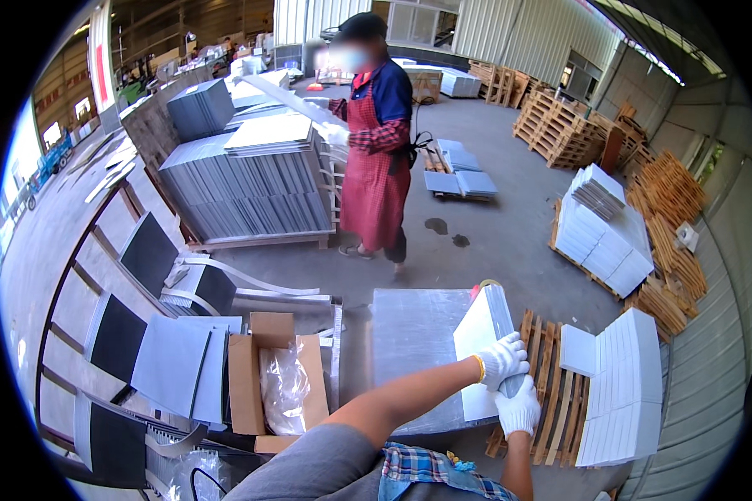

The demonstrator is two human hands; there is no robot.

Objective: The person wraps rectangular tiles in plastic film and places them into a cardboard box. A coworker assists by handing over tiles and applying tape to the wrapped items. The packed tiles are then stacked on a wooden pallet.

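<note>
A small stack of flat rectangular tiles (476, 346), white on its broad face and grey along its edge, lies on the right part of a grey tabletop (414, 334). My left hand (501, 361), in a white knit glove, is closed over the stack's right edge. Just nearer to me, my right hand (520, 407), gloved the same way, grips the near right corner. Both hands touch the stack, and some fingertips are hidden. At the stack's far end sits a small red and yellow item (481, 288), too small to name.
Right of the table, a wooden pallet (547, 388) carries stacked white tiles (622, 392). On the left stand an open carton (246, 384) with clear plastic bags and a rack of dark panels. Ahead, a person in a red apron (374, 179) holds a long pale sheet beside tall tile stacks (246, 192).
</note>
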